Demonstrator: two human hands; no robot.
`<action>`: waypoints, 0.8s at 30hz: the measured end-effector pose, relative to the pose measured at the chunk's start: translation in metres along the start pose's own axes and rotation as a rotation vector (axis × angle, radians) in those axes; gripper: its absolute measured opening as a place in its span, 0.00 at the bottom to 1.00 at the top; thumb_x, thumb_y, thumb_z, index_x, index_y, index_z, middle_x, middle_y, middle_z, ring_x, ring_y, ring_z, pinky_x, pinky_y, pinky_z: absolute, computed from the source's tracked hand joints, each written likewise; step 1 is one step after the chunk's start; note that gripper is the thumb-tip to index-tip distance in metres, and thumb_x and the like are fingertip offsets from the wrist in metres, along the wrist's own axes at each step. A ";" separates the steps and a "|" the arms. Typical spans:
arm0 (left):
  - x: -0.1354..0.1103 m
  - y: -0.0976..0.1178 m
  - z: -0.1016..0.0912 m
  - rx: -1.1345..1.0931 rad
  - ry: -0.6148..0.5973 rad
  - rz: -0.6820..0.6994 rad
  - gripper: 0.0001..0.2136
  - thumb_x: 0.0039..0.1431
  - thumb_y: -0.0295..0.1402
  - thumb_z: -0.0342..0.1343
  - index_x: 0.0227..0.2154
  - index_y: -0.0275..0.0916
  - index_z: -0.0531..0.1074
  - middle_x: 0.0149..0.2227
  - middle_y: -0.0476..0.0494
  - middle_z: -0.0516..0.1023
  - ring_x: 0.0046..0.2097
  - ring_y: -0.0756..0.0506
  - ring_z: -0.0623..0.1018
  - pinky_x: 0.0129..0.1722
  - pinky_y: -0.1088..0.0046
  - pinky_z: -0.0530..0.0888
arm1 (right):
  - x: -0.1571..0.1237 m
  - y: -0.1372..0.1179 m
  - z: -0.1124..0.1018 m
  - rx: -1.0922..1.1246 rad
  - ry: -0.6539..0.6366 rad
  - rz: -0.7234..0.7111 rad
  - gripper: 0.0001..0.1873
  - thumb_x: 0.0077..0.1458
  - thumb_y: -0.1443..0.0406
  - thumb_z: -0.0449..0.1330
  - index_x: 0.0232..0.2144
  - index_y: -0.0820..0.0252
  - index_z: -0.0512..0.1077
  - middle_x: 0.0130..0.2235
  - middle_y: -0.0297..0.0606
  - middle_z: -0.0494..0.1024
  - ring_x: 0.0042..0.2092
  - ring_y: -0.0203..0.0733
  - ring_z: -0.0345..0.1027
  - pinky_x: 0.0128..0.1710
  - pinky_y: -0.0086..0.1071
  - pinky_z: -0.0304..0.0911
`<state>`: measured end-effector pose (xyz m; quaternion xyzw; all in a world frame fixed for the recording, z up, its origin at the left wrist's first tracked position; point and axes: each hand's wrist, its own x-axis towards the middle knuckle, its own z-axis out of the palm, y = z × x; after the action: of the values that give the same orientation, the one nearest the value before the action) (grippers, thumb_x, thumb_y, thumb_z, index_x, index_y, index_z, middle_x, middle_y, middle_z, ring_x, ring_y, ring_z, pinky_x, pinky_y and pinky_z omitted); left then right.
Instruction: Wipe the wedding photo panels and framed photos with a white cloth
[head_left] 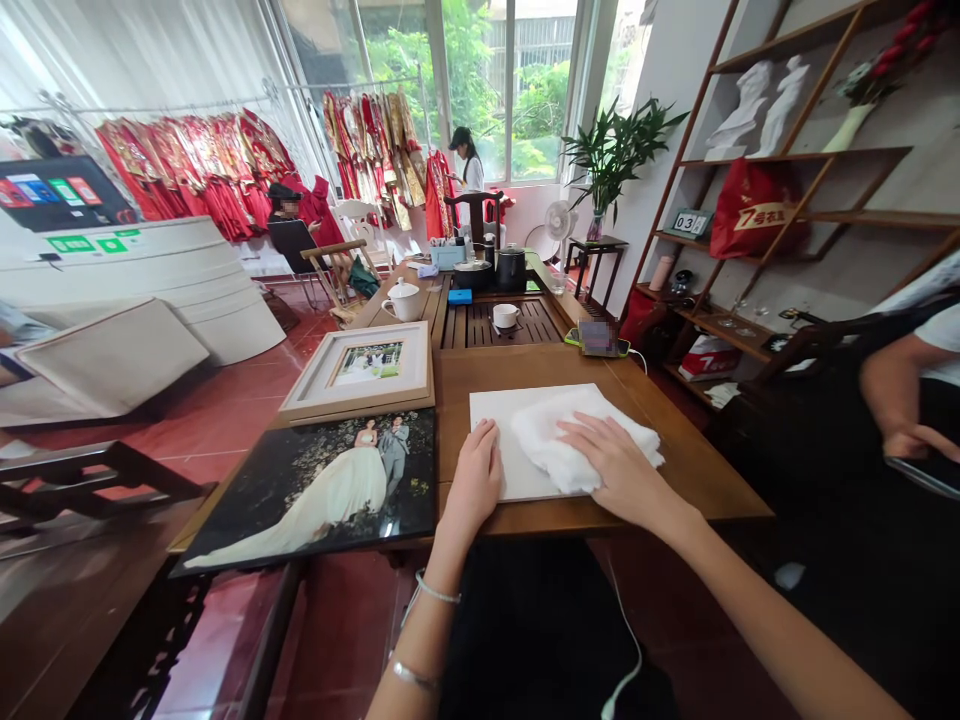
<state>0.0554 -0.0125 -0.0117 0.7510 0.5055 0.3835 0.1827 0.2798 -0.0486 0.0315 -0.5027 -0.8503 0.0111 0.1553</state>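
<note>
We are sitting at a wooden worktop (694, 475), where a big photo (337, 490) is lying on the left, with a picture frame (360, 368) just beyond it. Before us a white board (511, 475) is lying flat – a white cloth (544, 430) is covering its right part. Our right hand (615, 460) is pressing on the cloth, fingers spread; our left hand (478, 470) is touching the board's left edge – whether its grip is clamping, we cannot tell.
</note>
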 end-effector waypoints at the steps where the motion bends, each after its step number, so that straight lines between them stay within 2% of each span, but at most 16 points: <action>1: 0.000 0.000 0.000 -0.002 0.002 0.003 0.19 0.61 0.26 0.42 0.52 0.29 0.68 0.58 0.28 0.67 0.63 0.39 0.65 0.63 0.53 0.60 | 0.012 0.005 0.002 -0.013 -0.001 0.033 0.36 0.37 0.76 0.52 0.53 0.61 0.67 0.61 0.45 0.64 0.64 0.55 0.48 0.61 0.59 0.43; 3: -0.001 -0.001 0.000 -0.005 0.004 0.010 0.19 0.60 0.26 0.42 0.52 0.30 0.68 0.58 0.29 0.68 0.62 0.39 0.65 0.63 0.53 0.61 | 0.038 0.012 0.005 -0.012 -0.023 0.067 0.35 0.40 0.75 0.52 0.54 0.61 0.66 0.63 0.46 0.61 0.65 0.55 0.46 0.60 0.62 0.42; 6: -0.001 -0.002 0.000 -0.008 0.007 0.016 0.19 0.60 0.26 0.42 0.51 0.29 0.68 0.58 0.28 0.68 0.63 0.39 0.65 0.63 0.53 0.61 | 0.069 0.015 0.005 0.010 -0.085 0.000 0.39 0.41 0.75 0.54 0.60 0.63 0.59 0.65 0.46 0.57 0.66 0.51 0.43 0.62 0.57 0.39; 8: -0.001 -0.002 0.000 -0.011 0.014 0.016 0.18 0.60 0.26 0.43 0.51 0.30 0.68 0.58 0.29 0.68 0.62 0.40 0.65 0.63 0.54 0.61 | 0.082 0.012 0.005 0.017 -0.121 -0.052 0.41 0.42 0.75 0.54 0.61 0.63 0.57 0.64 0.46 0.58 0.66 0.48 0.45 0.63 0.53 0.38; 10: -0.001 -0.002 0.000 -0.018 0.023 0.011 0.18 0.61 0.27 0.43 0.51 0.32 0.68 0.58 0.31 0.69 0.62 0.40 0.65 0.63 0.55 0.61 | 0.085 0.006 0.007 0.000 -0.145 -0.088 0.41 0.43 0.76 0.54 0.62 0.60 0.56 0.64 0.44 0.60 0.66 0.47 0.46 0.63 0.53 0.36; 13: -0.001 -0.001 0.000 -0.025 0.034 -0.011 0.18 0.63 0.29 0.41 0.53 0.31 0.67 0.59 0.30 0.67 0.63 0.40 0.64 0.64 0.56 0.60 | 0.073 -0.005 0.009 -0.053 -0.155 -0.135 0.41 0.43 0.77 0.54 0.61 0.57 0.58 0.65 0.42 0.57 0.66 0.49 0.43 0.62 0.57 0.34; 16: -0.001 0.000 0.001 -0.040 0.064 -0.042 0.20 0.65 0.31 0.37 0.56 0.30 0.63 0.62 0.29 0.62 0.64 0.41 0.61 0.64 0.56 0.58 | 0.047 -0.017 0.004 -0.059 -0.169 -0.191 0.42 0.41 0.77 0.54 0.61 0.58 0.58 0.66 0.43 0.55 0.67 0.50 0.42 0.62 0.59 0.32; 21: -0.002 0.000 0.002 -0.043 0.065 -0.037 0.20 0.66 0.33 0.37 0.57 0.31 0.61 0.62 0.29 0.62 0.65 0.41 0.61 0.64 0.55 0.58 | -0.004 -0.036 -0.013 0.013 -0.235 -0.286 0.50 0.34 0.77 0.51 0.64 0.61 0.53 0.66 0.40 0.56 0.67 0.45 0.39 0.64 0.54 0.28; 24: -0.001 -0.001 0.002 -0.021 0.052 -0.026 0.20 0.65 0.31 0.38 0.55 0.31 0.64 0.60 0.29 0.65 0.64 0.40 0.62 0.64 0.54 0.59 | -0.019 -0.038 -0.020 0.038 -0.247 -0.274 0.51 0.33 0.78 0.50 0.64 0.59 0.51 0.66 0.37 0.55 0.67 0.41 0.39 0.65 0.51 0.28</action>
<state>0.0559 -0.0131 -0.0143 0.7323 0.5157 0.4056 0.1824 0.2616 -0.0864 0.0522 -0.3739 -0.9231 0.0674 0.0594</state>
